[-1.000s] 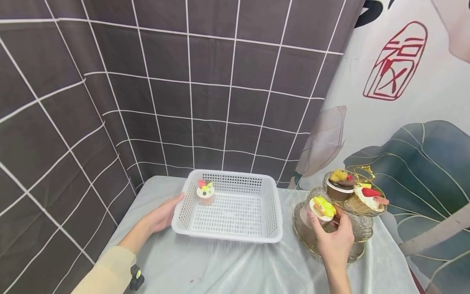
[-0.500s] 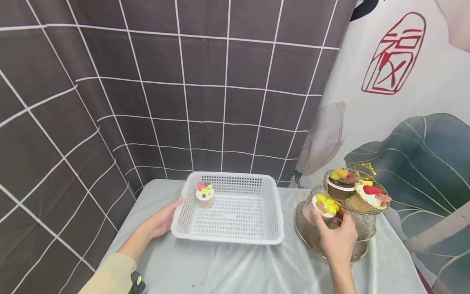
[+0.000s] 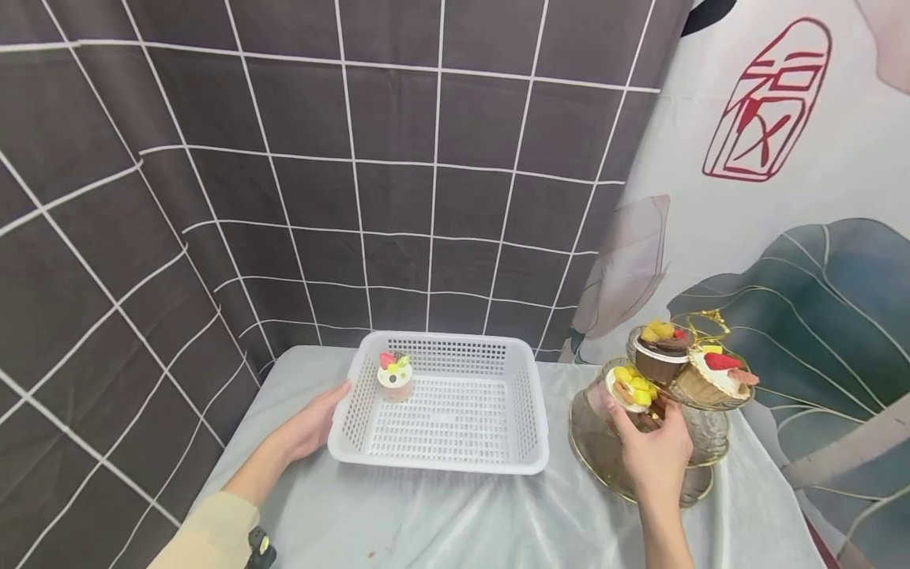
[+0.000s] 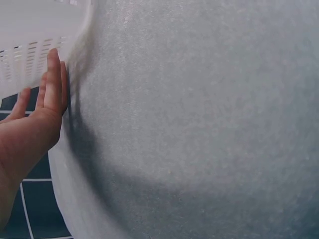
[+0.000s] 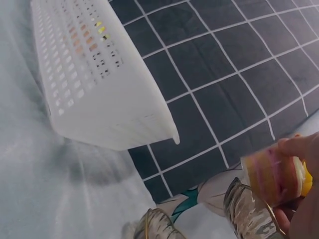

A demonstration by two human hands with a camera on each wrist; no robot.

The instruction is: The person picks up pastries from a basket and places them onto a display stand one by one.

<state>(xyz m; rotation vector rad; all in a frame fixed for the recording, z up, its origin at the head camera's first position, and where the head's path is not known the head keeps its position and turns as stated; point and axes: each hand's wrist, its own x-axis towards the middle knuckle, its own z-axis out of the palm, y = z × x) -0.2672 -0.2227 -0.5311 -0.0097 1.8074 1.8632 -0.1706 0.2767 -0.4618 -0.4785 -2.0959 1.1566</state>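
My left hand (image 3: 310, 424) lies against the left side of a white perforated plastic basket (image 3: 444, 461). Its fingers (image 4: 53, 82) are straight along the basket's wall in the left wrist view. Inside the basket, at the back left, stands a small dessert cup (image 3: 395, 382) topped with red and yellow fruit pieces. My right hand (image 3: 658, 458) pinches another dessert cup (image 3: 629, 388) with yellow fruit on top, between thumb and fingers, over a tiered glass stand (image 3: 593, 442). In the right wrist view this cup (image 5: 271, 174) shows pink and yellow layers; its contact with the stand cannot be told.
On the stand's upper tier sit a chocolate cupcake (image 3: 661, 356) and a cream tart (image 3: 714, 375) with a strawberry. A gold ornament (image 3: 707, 322) tops the stand. A pale cloth (image 3: 441, 521) covers the table; a dark gridded curtain (image 3: 398, 197) hangs behind.
The right hand and its dessert cup have shifted slightly back, closer to the chocolate cupcake. The view has tilted a little. My left hand stays at the basket.
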